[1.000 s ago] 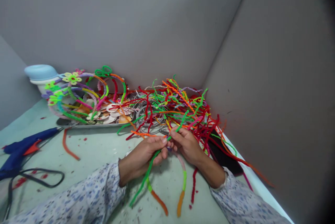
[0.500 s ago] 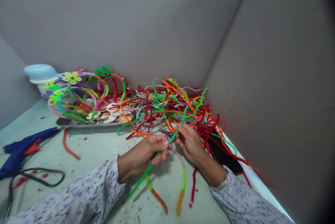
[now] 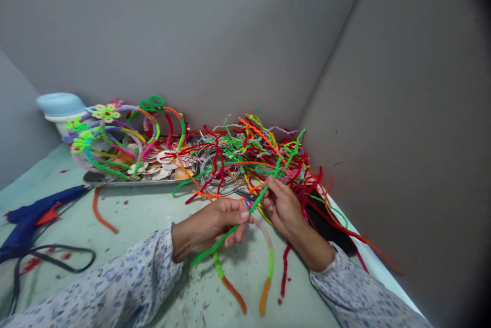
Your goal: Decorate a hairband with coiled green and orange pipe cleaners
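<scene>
I count two hands (image 3: 213, 221), one held green stem (image 3: 215, 247), one glue gun (image 3: 42, 206), one tray (image 3: 153, 183), one lidded container (image 3: 61, 105), and many loose stems (image 3: 264, 139) too tangled for exact counting.

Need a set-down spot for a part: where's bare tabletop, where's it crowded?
Biggest patch: tabletop between the tray, short orange stem, left sleeve and left hand; just small specks there. Narrower: between the two multicoloured strands. Crowded: back right, under the tangled pipe cleaners; left edge has the glue gun.
</scene>
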A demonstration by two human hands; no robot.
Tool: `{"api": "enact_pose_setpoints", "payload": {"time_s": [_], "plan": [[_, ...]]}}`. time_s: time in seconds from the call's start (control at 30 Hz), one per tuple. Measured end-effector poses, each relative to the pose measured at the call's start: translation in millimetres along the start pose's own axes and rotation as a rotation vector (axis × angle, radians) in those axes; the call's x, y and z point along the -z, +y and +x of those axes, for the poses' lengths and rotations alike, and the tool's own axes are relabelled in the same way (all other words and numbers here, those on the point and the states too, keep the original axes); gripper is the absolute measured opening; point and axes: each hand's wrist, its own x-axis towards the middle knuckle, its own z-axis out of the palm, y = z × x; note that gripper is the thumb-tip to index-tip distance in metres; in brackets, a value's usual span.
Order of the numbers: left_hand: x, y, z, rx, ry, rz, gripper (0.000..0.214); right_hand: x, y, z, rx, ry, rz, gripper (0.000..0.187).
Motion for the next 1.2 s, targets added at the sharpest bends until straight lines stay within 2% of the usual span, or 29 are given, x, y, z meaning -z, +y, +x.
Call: {"api": "enact_pose_setpoints", "payload": {"time_s": [0.2, 0.33, 0.47, 0.53, 0.73, 0.83, 0.9, 1.07, 1.2], "plan": [[6.4, -3.8, -0.2, 0.068, -0.087, -0.026, 0.017, 1.1, 2.0, -0.4, -0.038, -0.037, 0.015, 0.026], [10.7, -2.0, -0.8, 0.086, -0.091, -0.022, 0.018, 4.1, 3.0, 2.5, -0.003, -0.007, 0.027, 0.025], [9.6, 0.4, -2.0, 0.132, -0.18, 0.017, 0.019, 5.4, 1.7, 3.1, 0.027, 0.0, 0.018, 0.022], [7.9, 0.4, -2.1, 0.113, -0.189, 0.012, 0.019, 4.3, 1.4, 1.4, 0.027, -0.021, 0.02, 0.021], [6.4, -0.4, 2.7, -0.057, 0.015, -0.099, 0.029, -11.0, 10.6, -15.2, -0.067, -0.177, -0.019, 0.019], [7.0, -1.0, 5.9, -0.078, 0.087, -0.147, 0.026, -17.7, 16.9, -22.5, -0.077, -0.302, -0.076, 0.019], [6.6, -1.6, 7.0, -0.08, 0.125, -0.16, 0.023, -18.4, 18.8, -23.9, -0.069, -0.336, -0.11, 0.019], [4.1, -2.4, 6.5, -0.069, 0.149, -0.113, 0.017, -13.5, 16.6, -19.3, -0.127, -0.322, -0.064, 0.023], [2.1, -3.0, 5.9, -0.04, 0.145, -0.085, 0.017, -10.6, 15.5, -14.8, -0.103, -0.186, -0.017, 0.021]]}}
